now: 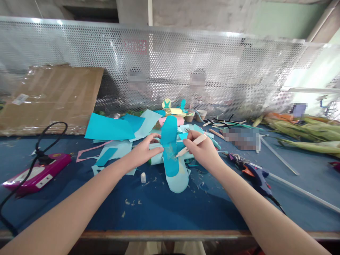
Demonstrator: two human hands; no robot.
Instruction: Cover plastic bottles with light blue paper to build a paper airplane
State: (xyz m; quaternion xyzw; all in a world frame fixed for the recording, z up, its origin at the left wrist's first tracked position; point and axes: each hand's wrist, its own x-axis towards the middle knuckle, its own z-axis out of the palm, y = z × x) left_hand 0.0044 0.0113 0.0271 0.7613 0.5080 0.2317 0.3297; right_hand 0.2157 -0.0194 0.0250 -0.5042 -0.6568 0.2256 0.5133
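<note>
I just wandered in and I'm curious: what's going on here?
A person's right hand holds a slim, off-white, pen-like tool, its tip at the edge of a bright-blue, round-ended paper strip lying over a pale-blue, rounded paper piece. The left hand has its thumb at the strip's other edge. A dark-blue glue gun lies to the right.

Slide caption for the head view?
Left hand at a round-ended blue paper strip, right hand holding a slim white pen-like tool at its edge.
</note>
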